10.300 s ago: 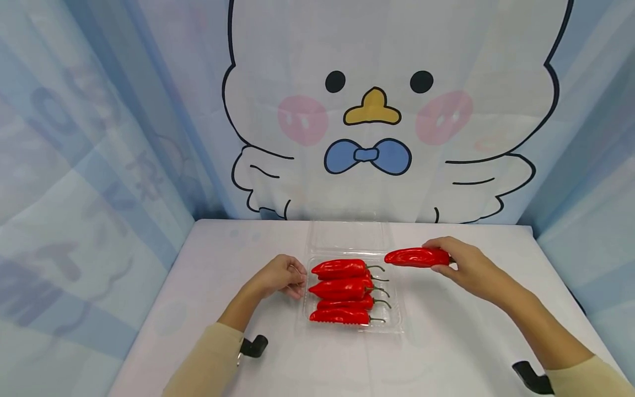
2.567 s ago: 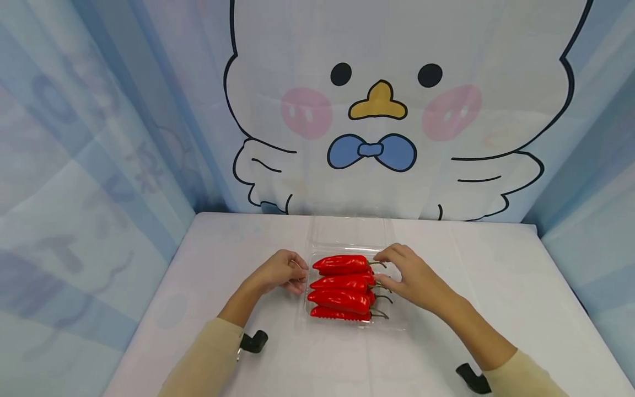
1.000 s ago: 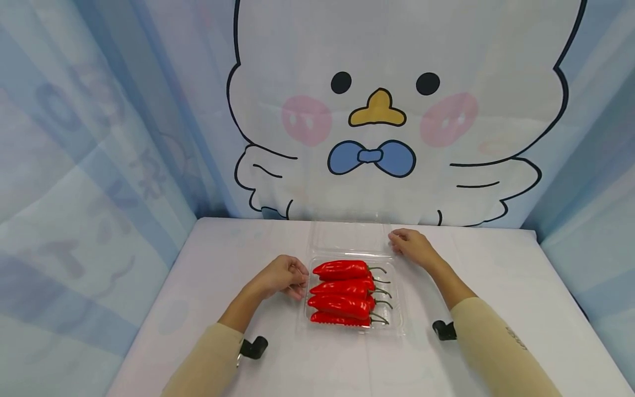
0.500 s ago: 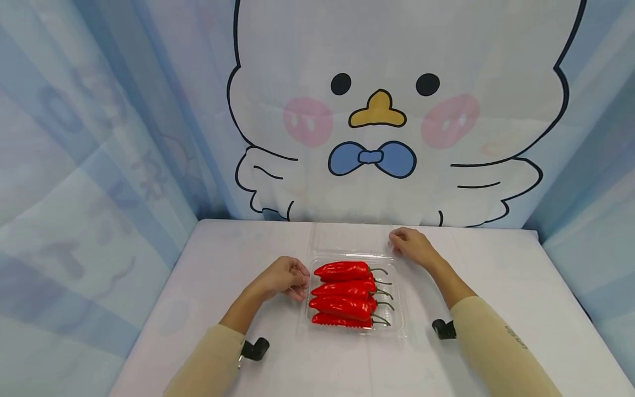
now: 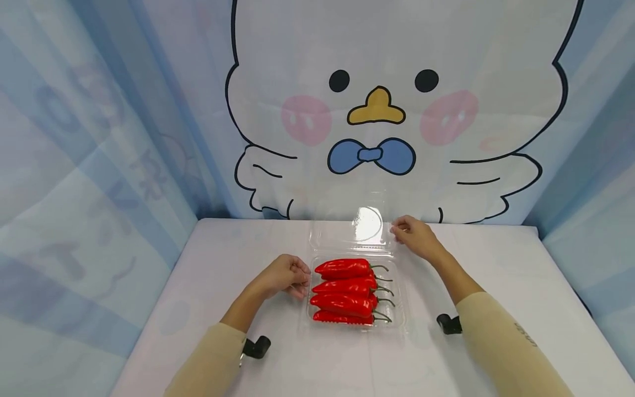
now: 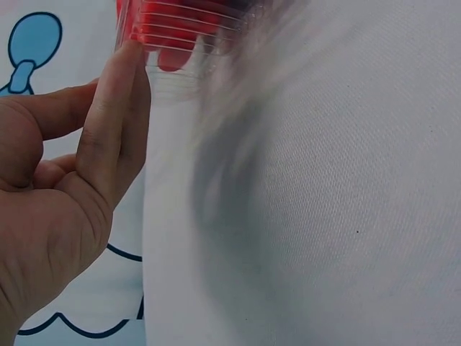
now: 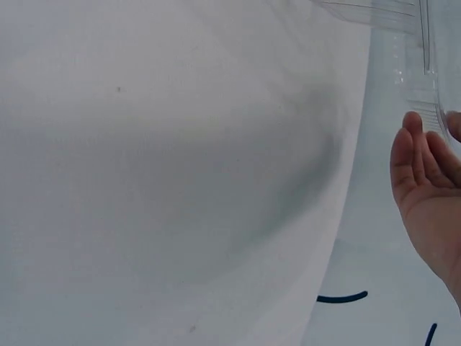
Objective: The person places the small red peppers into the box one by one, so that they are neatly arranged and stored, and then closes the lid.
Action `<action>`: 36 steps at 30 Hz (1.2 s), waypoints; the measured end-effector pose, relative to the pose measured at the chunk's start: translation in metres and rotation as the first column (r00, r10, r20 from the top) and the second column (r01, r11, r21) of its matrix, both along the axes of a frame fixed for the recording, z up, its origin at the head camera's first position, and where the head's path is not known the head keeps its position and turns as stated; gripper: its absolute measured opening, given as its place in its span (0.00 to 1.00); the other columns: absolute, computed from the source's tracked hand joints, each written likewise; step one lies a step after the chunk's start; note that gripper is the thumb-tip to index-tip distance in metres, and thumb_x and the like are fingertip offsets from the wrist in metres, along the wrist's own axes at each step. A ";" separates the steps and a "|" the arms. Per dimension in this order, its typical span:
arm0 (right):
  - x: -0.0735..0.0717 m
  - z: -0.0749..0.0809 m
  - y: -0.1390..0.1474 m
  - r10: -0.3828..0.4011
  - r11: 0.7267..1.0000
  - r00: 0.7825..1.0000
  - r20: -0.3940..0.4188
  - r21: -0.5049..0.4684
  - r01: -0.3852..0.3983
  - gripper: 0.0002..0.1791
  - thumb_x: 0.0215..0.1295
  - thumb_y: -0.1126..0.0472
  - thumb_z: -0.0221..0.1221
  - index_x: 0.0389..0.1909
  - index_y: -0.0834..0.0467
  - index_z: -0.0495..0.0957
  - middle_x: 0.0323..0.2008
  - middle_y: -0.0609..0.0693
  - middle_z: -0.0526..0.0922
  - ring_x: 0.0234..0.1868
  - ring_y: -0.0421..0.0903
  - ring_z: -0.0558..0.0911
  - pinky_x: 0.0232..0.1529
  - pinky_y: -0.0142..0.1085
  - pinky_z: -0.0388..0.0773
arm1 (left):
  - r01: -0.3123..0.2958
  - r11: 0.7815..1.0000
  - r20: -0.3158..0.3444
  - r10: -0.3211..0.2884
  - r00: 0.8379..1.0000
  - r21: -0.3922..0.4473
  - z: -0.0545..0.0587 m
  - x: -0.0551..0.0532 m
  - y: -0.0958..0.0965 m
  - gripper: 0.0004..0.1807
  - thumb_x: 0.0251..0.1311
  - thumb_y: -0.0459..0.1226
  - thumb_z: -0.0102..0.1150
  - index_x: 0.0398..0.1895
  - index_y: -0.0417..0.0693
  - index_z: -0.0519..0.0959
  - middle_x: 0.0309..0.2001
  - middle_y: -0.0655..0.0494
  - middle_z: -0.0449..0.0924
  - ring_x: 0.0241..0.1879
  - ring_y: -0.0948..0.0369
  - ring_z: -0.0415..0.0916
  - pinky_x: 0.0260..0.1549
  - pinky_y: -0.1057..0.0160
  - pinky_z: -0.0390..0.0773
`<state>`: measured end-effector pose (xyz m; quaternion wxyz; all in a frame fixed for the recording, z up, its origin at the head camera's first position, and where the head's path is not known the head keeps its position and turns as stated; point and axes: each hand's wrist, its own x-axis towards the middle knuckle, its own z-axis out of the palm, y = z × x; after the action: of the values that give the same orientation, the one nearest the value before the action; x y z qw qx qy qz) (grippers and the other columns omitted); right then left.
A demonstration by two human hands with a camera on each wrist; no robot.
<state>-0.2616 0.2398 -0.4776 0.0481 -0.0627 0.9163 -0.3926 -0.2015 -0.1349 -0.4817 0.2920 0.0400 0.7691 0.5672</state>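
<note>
Several glossy red peppers (image 5: 342, 302) with curved green stems lie side by side in a clear plastic container (image 5: 399, 317), stems to the right. Its clear hinged lid (image 5: 332, 237) stands tilted up at the back, with a bright glare on it. My right hand (image 5: 416, 238) pinches the lid's right edge between thumb and fingers; the right wrist view shows the hand (image 7: 428, 198) at the ribbed plastic edge. At the container's left side is my left hand (image 5: 284, 275). In the left wrist view its fairly straight fingertips (image 6: 131, 54) touch the ribbed wall.
A white cloth-covered table (image 5: 238, 242) carries the container. Behind it hangs a curtain (image 5: 367, 44) printed with a cartoon bird, and blue patterned curtains (image 5: 99, 165) close off the sides. Black wrist-camera mounts (image 5: 256, 347) stick out from both sleeves.
A pepper held in my right hand earlier now lies in the container. My right hand moved to the lid's right edge, and the lid has tilted up slightly. My left hand stayed put.
</note>
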 end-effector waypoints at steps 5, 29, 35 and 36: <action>0.000 0.007 0.004 0.010 1.000 1.000 -0.024 -0.011 -0.010 0.21 0.79 0.55 0.56 0.60 0.67 0.72 0.54 0.65 0.83 0.49 0.54 0.86 0.51 0.45 0.85 | -0.009 1.000 -0.006 0.009 1.000 -0.004 0.002 0.000 0.003 0.06 0.70 0.28 0.59 0.45 0.32 0.77 0.31 0.46 0.85 0.24 0.58 0.84 0.29 0.60 0.89; 0.019 0.045 0.017 0.011 1.000 0.992 -0.123 0.018 -0.008 0.16 0.78 0.55 0.57 0.57 0.60 0.72 0.51 0.60 0.84 0.47 0.55 0.88 0.51 0.51 0.86 | -0.060 0.998 -0.032 0.059 0.998 -0.026 0.004 -0.009 0.021 0.06 0.70 0.28 0.59 0.45 0.33 0.76 0.30 0.44 0.84 0.22 0.59 0.84 0.27 0.62 0.89; 0.027 0.051 0.021 0.033 0.999 0.987 -0.155 0.036 -0.027 0.13 0.77 0.56 0.58 0.54 0.59 0.74 0.50 0.60 0.86 0.49 0.57 0.87 0.50 0.52 0.86 | -0.070 0.997 -0.036 0.069 0.997 -0.029 0.002 -0.013 0.025 0.05 0.70 0.28 0.60 0.44 0.33 0.76 0.28 0.45 0.83 0.21 0.59 0.83 0.27 0.62 0.89; 0.028 0.052 0.022 0.037 0.999 0.986 -0.160 0.043 -0.031 0.13 0.77 0.56 0.58 0.54 0.59 0.74 0.50 0.60 0.86 0.50 0.57 0.87 0.50 0.53 0.86 | -0.072 0.997 -0.037 0.070 0.997 -0.031 0.002 -0.013 0.025 0.05 0.70 0.28 0.60 0.44 0.33 0.76 0.28 0.45 0.83 0.21 0.59 0.83 0.26 0.62 0.89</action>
<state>-0.2331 0.2618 -0.4251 -0.0182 -0.1089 0.9236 -0.3670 -0.2147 -0.1095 -0.4801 0.2584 0.0182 0.7842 0.5639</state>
